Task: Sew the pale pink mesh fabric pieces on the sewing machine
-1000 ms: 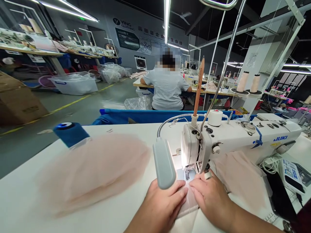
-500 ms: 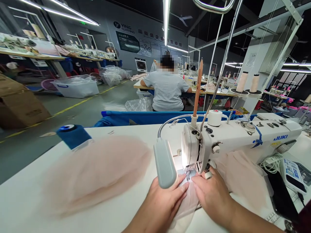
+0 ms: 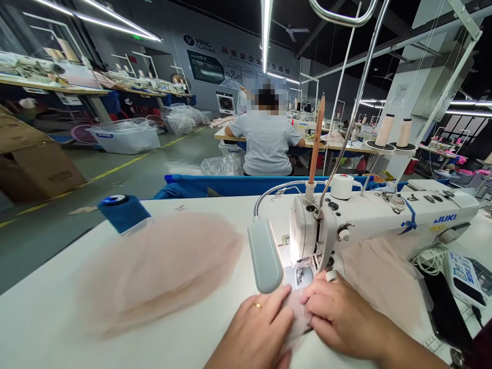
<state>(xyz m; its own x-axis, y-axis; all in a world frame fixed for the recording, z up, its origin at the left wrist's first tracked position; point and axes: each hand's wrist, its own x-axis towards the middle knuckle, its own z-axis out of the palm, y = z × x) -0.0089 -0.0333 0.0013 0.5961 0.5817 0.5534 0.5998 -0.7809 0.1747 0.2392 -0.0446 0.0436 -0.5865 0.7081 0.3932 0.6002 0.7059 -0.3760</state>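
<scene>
A narrow piece of sheer pale pink fabric lies in front of the presser foot of a white JUKI sewing machine. My left hand, wearing a ring, rests on the fabric's left side with fingers stretched out and slightly apart; its thumb is partly hidden. On the other side, my right hand pinches the fabric's right edge between bent fingers, close under the needle area. A grey lamp head hangs just above my left fingertips.
Sheer pink fabric spreads over the table's left, beside a blue thread cone. More pink fabric lies under the machine arm. At right are a black phone and a white control box. A person sits ahead, back turned.
Both hands have drawn back slightly from the needle, and the presser foot area is more exposed. My left fingers have straightened and spread on the fabric. The view has shifted slightly.
</scene>
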